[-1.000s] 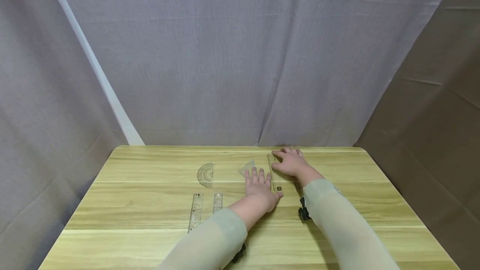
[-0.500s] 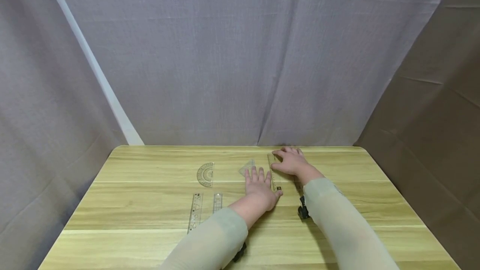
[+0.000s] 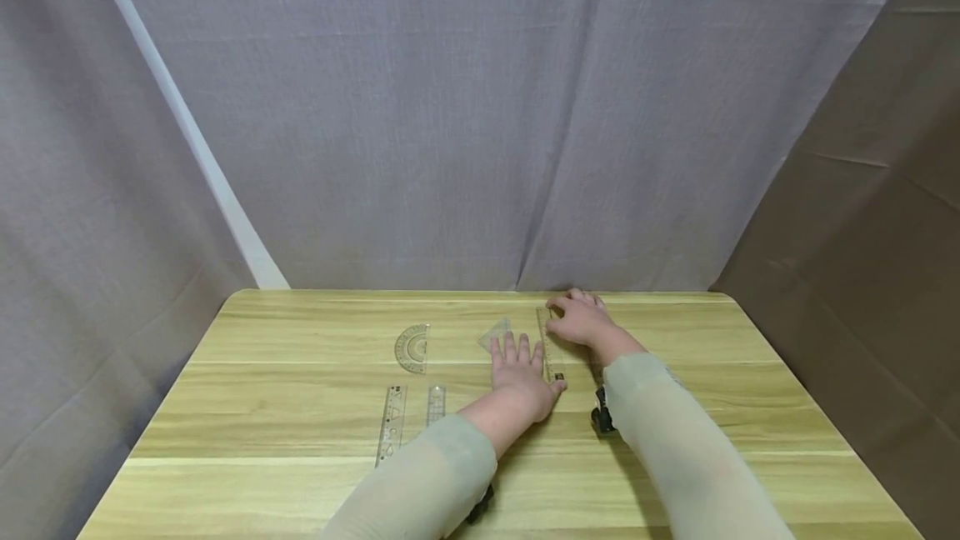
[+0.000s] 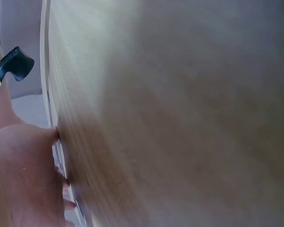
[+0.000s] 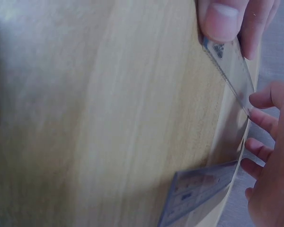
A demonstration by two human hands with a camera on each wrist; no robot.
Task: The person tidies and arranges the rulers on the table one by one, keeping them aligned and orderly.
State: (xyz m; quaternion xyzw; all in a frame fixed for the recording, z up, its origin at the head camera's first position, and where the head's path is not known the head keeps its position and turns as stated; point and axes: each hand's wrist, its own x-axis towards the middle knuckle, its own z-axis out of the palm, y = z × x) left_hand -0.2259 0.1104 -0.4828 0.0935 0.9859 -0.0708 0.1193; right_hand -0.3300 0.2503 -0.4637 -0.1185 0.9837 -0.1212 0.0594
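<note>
My left hand [image 3: 519, 375] lies flat with spread fingers, its thumb on the near end of a clear straight ruler [image 3: 550, 344]. A clear triangle set square [image 3: 495, 333] shows just beyond its fingertips. Around the far end of that ruler [image 5: 232, 73] is my right hand [image 3: 585, 323], thumb and index fingertips touching it with a gap between them. In the right wrist view the left thumb [image 5: 222, 21] presses the ruler's marked end. Another clear flat plastic piece [image 5: 199, 189] lies under the right hand's other fingers; its shape is partly cut off.
A clear protractor [image 3: 412, 349] lies left of the set square. Two more clear rulers lie nearer me: a stencil ruler [image 3: 391, 423] and a narrower one [image 3: 436, 405], both partly hidden by the left sleeve. Grey curtains [image 3: 420, 123] stand behind the wooden table [image 3: 262, 407].
My right hand shifts very slightly, its fingers drawn a little closer to the ruler's far end. The left hand stays in place, and the other pieces have not moved.
</note>
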